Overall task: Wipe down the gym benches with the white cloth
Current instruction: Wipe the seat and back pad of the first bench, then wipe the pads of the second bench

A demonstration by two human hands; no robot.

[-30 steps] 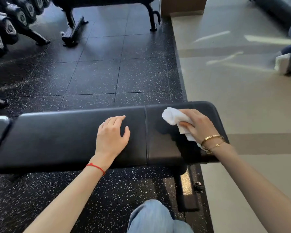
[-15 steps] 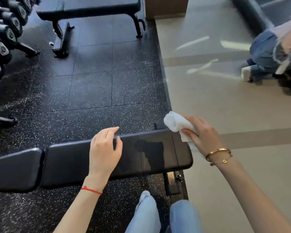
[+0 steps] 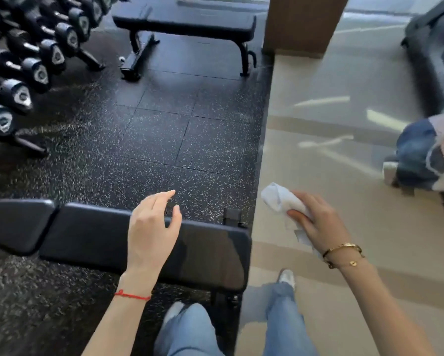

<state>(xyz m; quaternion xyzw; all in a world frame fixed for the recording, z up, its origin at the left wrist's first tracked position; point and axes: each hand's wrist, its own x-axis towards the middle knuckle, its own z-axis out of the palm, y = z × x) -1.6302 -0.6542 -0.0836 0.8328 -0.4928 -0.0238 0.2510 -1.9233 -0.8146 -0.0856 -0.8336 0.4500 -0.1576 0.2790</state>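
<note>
Beyond the near bench's (image 3: 92,235) right end, over the beige floor (image 3: 344,201), the right hand (image 3: 318,224) grips the bunched white cloth (image 3: 280,197). Above the black pad, the left hand (image 3: 151,227) hovers with fingers loosely spread, holding nothing.

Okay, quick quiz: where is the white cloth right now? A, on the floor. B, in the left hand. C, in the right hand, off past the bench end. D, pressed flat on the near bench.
C: the right hand grips the cloth over the tan floor, beyond the bench end.
</note>
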